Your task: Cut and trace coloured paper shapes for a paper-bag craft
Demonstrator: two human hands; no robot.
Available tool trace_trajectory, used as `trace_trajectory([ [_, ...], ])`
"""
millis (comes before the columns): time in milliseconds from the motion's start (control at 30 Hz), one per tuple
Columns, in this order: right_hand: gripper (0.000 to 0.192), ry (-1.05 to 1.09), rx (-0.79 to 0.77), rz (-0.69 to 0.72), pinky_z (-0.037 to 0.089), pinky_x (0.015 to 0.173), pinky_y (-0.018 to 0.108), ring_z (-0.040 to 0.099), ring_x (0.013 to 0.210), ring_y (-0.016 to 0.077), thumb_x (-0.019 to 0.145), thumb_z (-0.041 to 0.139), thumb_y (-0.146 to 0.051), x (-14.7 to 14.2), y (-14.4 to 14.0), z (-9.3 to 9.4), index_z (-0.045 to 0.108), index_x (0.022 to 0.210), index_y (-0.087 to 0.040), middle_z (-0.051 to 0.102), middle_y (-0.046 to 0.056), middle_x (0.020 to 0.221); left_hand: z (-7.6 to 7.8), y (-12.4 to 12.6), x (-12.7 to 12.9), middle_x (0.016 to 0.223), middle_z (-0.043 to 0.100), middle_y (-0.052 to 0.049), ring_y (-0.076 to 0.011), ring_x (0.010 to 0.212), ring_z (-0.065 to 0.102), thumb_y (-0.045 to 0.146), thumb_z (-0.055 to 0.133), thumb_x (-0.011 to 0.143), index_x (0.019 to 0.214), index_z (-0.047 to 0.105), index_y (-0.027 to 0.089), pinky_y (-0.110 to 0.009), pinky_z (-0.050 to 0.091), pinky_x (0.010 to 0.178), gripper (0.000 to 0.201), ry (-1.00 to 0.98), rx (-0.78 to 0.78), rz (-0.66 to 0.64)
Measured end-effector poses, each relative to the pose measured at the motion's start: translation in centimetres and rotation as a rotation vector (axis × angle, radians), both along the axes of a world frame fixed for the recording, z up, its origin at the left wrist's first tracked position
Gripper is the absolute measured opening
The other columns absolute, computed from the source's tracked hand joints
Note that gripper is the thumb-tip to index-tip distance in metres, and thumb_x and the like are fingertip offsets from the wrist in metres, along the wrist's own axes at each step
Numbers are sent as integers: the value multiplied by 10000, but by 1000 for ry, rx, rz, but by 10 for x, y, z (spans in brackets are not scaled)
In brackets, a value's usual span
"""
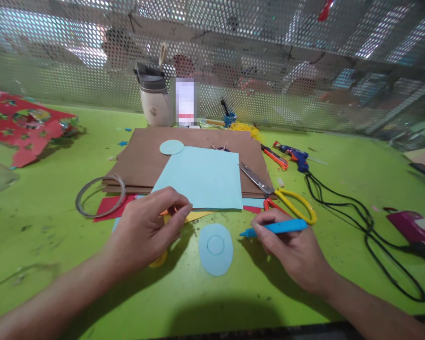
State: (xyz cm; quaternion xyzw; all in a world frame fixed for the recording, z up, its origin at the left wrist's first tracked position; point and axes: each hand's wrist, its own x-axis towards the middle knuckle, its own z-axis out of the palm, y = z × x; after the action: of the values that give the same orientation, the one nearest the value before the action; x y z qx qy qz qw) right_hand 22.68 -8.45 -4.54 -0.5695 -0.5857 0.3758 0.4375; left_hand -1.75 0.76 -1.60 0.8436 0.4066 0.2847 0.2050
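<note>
right hand point(297, 250) pinches a blue marker pen point(278, 228), tip just right of the pale blue paper disc point(216, 249); left hand point(150, 226) pinches small yellow disc point(159, 259). steady the paper disc before marking.

We have one head view only, looking forward and down from close above the green table point(38, 203), facing the perforated metal screen point(304, 56) at its far edge; forearms enter from the bottom.
</note>
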Motion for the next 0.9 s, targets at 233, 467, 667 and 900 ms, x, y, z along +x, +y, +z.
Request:
trace_trajectory([
  [233, 113, -9, -1, -2, 388, 501, 223, 481, 575, 103, 902, 546, -303, 0, -2, 1, 594, 847, -217, 556, -14, 711, 0, 0, 0, 718, 607, 0, -107, 623, 552, 237, 492, 872, 789, 590, 180, -200, 433, 568, 140, -21, -5, -15],
  [467, 110, -25, 3, -2, 384, 486, 226, 486, 573, 110, 896, 548, -295, -1, 0, 1, 598, 844, -212, 551, -12, 684, 0, 0, 0, 717, 608, 4, -105, 614, 551, 248, 485, 877, 788, 590, 180, -200, 417, 560, 153, -3, -5, -14],
  [667, 103, -33, 2, 0, 377, 479, 222, 480, 567, 106, 893, 552, -286, -1, -1, 2, 597, 837, -212, 549, -15, 682, 0, -1, 0, 704, 605, 14, -101, 610, 555, 240, 491, 876, 783, 589, 181, -201, 411, 569, 147, -1, 15, -2],
  [900, 100, -38, -7, 3, 371, 487, 218, 478, 580, 104, 897, 547, -283, 0, -2, 1, 595, 838, -217, 547, -19, 688, -1, 0, 0, 710, 611, 8, -103, 616, 560, 219, 474, 880, 793, 589, 181, -205, 411, 574, 149, -1, 22, -13],
])
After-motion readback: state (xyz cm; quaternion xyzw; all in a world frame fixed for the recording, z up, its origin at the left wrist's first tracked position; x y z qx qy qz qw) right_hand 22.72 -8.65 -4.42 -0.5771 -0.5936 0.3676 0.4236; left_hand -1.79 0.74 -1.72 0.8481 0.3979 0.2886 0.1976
